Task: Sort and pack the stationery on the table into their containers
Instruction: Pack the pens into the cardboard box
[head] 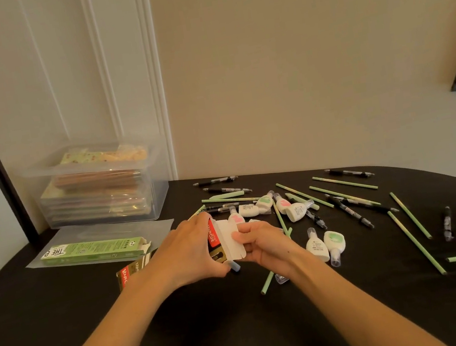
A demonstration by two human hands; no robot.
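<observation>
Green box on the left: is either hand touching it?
No: the left hand and right hand both hold a red box, and the green box lies apart on a clear bag.

green box (92, 251) "THE P" upside down, lying red box (128, 272) "KAPC" + "12p", held box (211, 237) red logo part. hidden

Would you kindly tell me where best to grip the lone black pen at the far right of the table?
Pinch the black pen at mid-barrel, coming down from above, thumb and finger on its long sides. It lies flat on the table, pointing roughly away from you, with nothing touching it, so both sides are free.
</observation>
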